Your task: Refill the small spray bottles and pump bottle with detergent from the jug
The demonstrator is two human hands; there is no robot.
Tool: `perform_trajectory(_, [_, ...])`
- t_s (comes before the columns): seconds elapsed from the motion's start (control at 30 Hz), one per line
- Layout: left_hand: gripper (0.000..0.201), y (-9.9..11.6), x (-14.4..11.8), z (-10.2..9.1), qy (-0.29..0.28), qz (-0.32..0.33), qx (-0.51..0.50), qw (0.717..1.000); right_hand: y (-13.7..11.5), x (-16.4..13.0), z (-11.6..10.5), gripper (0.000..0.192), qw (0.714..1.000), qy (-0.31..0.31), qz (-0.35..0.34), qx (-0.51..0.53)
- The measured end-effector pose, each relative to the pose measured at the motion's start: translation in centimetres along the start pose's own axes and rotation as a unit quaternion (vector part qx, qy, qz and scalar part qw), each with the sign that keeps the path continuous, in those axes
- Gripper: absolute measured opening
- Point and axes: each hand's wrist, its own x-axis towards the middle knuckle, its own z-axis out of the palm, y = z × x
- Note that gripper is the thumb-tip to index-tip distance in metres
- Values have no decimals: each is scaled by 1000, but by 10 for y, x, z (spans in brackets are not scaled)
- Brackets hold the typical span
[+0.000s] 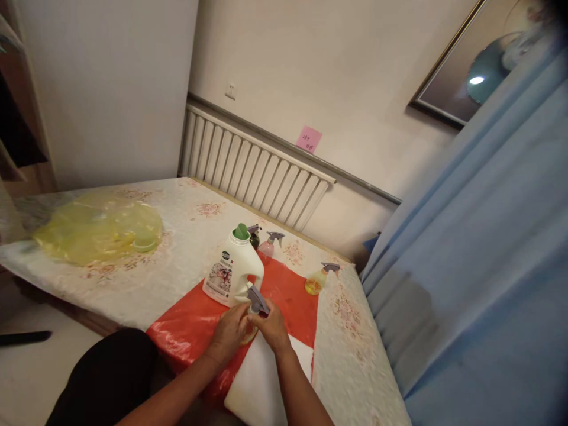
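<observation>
Your left hand (231, 327) and right hand (271, 325) are both closed around the neck of a clear plastic spray bottle with a grey trigger head (257, 300), probably so one steadies it against the other. It is just in front of a large white plastic jug with a handle (235, 266), over a glossy red sheet (184, 313), perhaps laid to keep drips off the floral-covered worktop (175, 204).

Warm, mod. indoor light. Glare spot on dark-framed rectangular wall picture (470, 62); sheen on red plastic sheet (189, 322). Top-rt. corner dark.
</observation>
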Motion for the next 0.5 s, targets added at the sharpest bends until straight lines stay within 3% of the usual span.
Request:
perform_trajectory(0.27, [42,0,-3,-3,-44,9,-32,998,4,2,-1,27,999,-6,9,35])
perform_trajectory(0.5, [36,-1,-5,-1,-53,3,-45,998,5,5,-4,23,998,-28,15,52])
